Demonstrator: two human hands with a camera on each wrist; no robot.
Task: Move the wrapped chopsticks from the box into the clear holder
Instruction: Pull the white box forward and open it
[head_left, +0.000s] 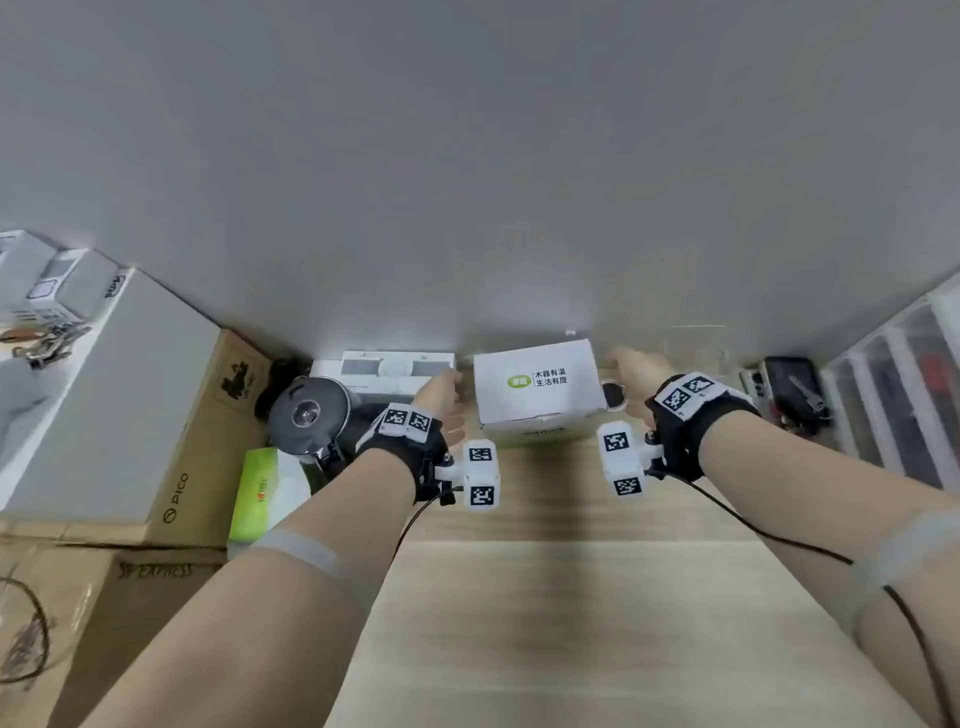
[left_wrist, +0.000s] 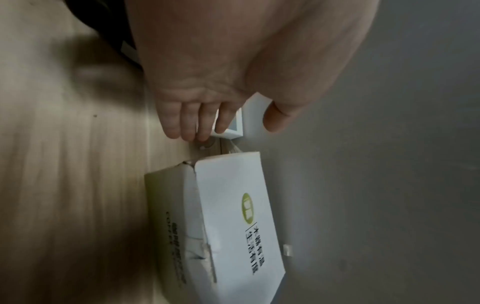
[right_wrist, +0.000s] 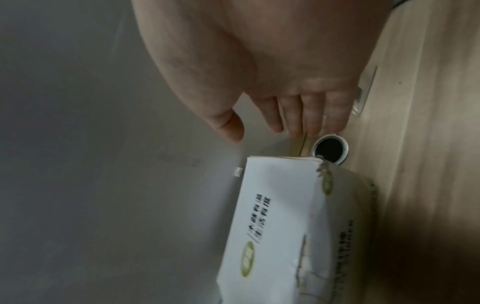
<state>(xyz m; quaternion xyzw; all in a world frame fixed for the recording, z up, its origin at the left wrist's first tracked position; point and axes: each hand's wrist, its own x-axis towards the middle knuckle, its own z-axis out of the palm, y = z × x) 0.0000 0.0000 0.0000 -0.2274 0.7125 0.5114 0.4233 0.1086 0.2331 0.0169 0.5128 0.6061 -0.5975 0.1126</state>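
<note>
Both forearms reach to twelve o'clock; left hand (head_left: 441, 395) and right hand (head_left: 631, 366), fingers loosely extended, empty, flank the closed box (head_left: 540, 395). Uneven squeezing could crumple it.

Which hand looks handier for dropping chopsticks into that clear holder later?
Probably the right hand: the clear holder stands just right of the white box, beside it. The left hand is across the box. Both are open.
</note>
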